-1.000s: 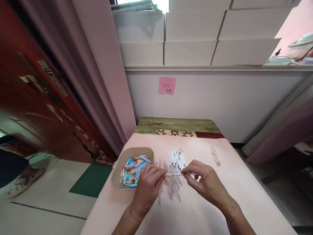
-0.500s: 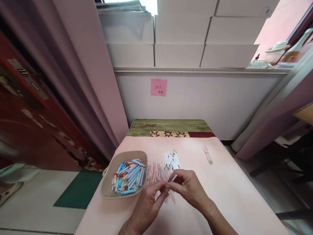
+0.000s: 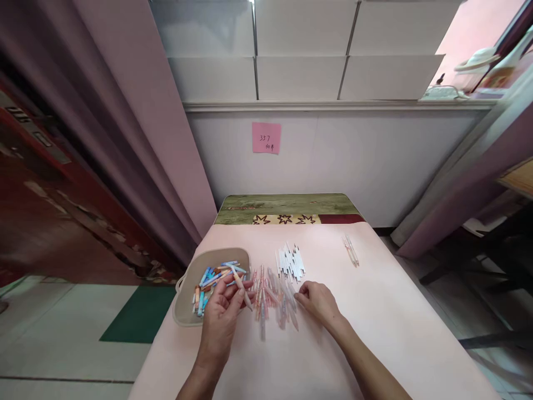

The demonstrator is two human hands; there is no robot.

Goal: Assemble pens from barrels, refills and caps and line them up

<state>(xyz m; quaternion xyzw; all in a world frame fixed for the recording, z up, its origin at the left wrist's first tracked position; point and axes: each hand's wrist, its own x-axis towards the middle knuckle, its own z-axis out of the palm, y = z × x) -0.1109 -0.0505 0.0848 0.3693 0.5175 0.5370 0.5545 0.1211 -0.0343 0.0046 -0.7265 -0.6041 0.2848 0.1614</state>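
My left hand (image 3: 222, 314) pinches a pale pinkish-white pen barrel (image 3: 240, 285), tilted over the right rim of a beige plastic basket (image 3: 182, 315). Blue, brown and cream pen parts (image 3: 207, 278) fill the basket; my fingers cover some of them. My right hand (image 3: 320, 303) has its thumb and fingers drawn together at the right edge of a loose pile of clear and pink pen barrels (image 3: 262, 305). What those fingertips grip, if anything, is hidden. Just beyond the pile lie several thin white pen refills (image 3: 290, 263) with dark tips.
Two slim pens (image 3: 350, 250) lie side by side at the right on the pink table cover (image 3: 375, 333). A green patterned strip (image 3: 287, 203) shows at the table's far end, against the wall. A pink note (image 3: 266, 138) and white boxes (image 3: 297, 78) are beyond it.
My hands were together over the pile around a white piece and have now parted. The left has moved toward the basket with a barrel; the right has gone to the pile's right edge.
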